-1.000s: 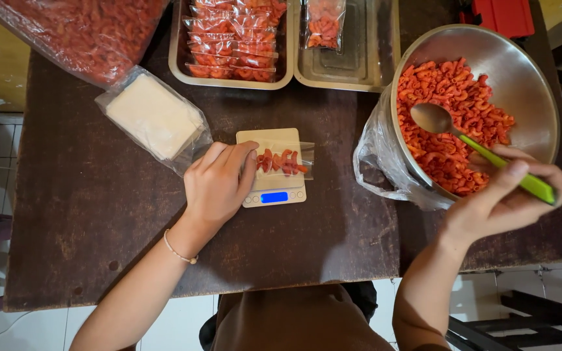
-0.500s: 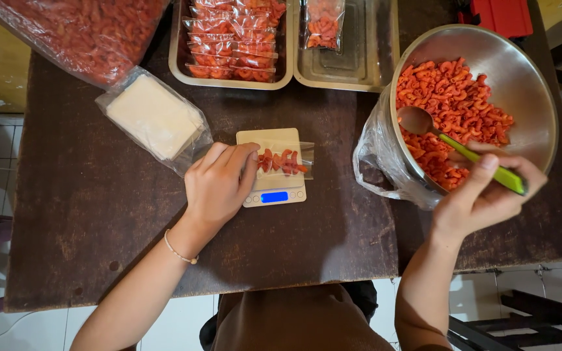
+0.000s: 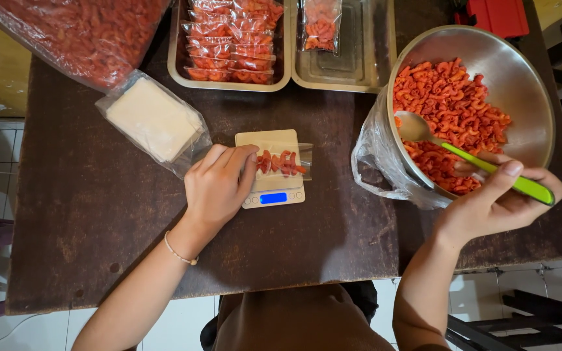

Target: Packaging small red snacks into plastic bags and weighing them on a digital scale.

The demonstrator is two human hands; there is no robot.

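Note:
A small kitchen scale (image 3: 273,192) with a lit blue display stands on the dark wooden table (image 3: 99,214). On it lies a small clear bag (image 3: 284,162) partly filled with red macaroni snacks. My left hand (image 3: 219,185) holds the bag's open end at the scale's left side. My right hand (image 3: 499,198) grips a green-handled spoon (image 3: 473,162), whose metal bowl dips into the red snacks in a large steel bowl (image 3: 521,84) at the right.
Two trays stand at the table's far edge: the left tray (image 3: 177,68) holds several filled snack bags, the right tray (image 3: 352,71) one. A big clear sack of red snacks (image 3: 79,32) and a pack of empty bags (image 3: 154,120) lie left. A plastic bag (image 3: 375,166) hangs beside the bowl.
My right hand drew the spoon left and lower in the bowl, its tip now near the bowl's left rim. My left hand stays on the bag at the scale.

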